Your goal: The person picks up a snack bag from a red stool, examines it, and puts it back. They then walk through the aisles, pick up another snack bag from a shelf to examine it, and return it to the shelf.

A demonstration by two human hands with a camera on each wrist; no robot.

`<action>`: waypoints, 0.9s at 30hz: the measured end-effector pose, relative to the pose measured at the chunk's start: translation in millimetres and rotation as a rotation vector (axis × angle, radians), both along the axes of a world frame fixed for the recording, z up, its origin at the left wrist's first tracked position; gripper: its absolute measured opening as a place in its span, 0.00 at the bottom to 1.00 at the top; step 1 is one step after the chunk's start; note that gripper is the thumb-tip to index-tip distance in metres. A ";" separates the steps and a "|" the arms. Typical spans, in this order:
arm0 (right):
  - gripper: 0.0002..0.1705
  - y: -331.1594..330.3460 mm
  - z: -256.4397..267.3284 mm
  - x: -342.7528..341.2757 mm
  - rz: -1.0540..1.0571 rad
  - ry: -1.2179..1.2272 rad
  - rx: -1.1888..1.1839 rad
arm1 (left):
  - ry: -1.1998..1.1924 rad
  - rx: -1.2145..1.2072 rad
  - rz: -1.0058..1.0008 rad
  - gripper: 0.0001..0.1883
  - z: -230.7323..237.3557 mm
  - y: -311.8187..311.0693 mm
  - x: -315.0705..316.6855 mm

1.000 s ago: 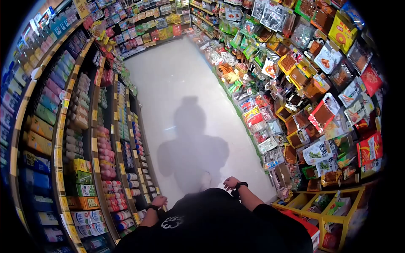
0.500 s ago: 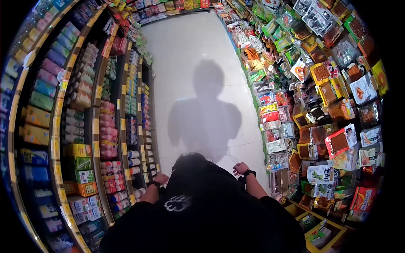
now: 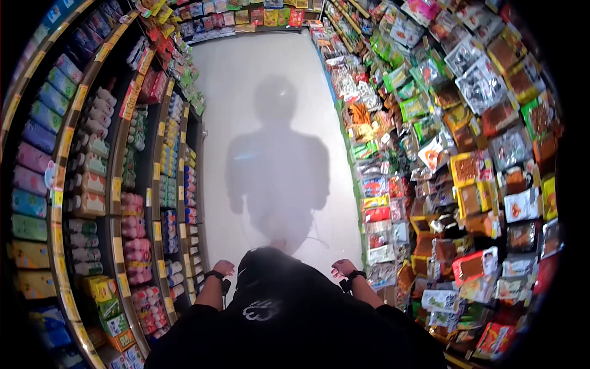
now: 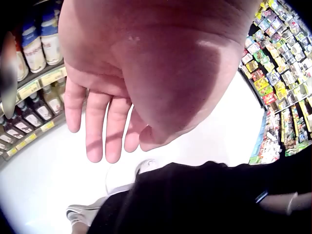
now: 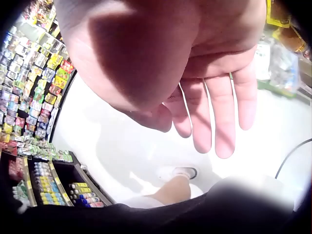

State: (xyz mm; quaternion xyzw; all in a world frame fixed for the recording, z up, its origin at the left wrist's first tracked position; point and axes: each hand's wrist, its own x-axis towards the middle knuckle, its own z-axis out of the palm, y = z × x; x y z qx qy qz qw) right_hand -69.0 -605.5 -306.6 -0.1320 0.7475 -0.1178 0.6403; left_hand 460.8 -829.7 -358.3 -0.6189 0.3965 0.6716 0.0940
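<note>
My left hand (image 3: 224,269) hangs beside the body at the left, close to the lower shelves. In the left wrist view its palm and fingers (image 4: 97,127) are relaxed and nothing is held. On the other side my right hand (image 3: 343,268) hangs over the floor, with loose fingers (image 5: 224,112) and nothing in them. Both wrists wear dark bands. White-capped bottles (image 4: 33,48) stand on the shelf nearest the left hand, with dark bottles (image 4: 41,109) on the tier below. Packaged snacks (image 3: 379,253) lie in trays to the right of the right hand.
A pale aisle floor (image 3: 270,55) runs ahead, with a person's shadow on it. Shelves of bottles and cartons (image 3: 114,313) line the left side. Hanging snack packets (image 3: 473,169) cover the right wall. Another rack of packets (image 3: 249,16) crosses the far end.
The view has shifted along the aisle and turned slightly. The yellow crates at lower right have mostly left the head view. Both hands still hang at the sides, holding nothing.
</note>
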 end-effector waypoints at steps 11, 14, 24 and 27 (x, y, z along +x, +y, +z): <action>0.18 -166.8 66.9 -62.0 -0.090 0.153 -0.263 | 0.082 -0.231 -0.205 0.19 -3.9 -202.7 -118.5; 0.19 -177.6 59.5 -76.9 -0.197 0.101 -0.300 | 0.077 -0.293 -0.203 0.19 -0.3 -236.4 -130.9; 0.20 -197.9 0.4 -155.9 -0.358 0.014 -0.048 | 0.388 -0.187 -0.307 0.08 -12.5 -263.4 -124.4; 0.20 -243.4 -15.5 -191.5 -0.230 -0.034 -0.050 | -0.028 -0.059 -0.100 0.15 2.3 -261.4 -133.3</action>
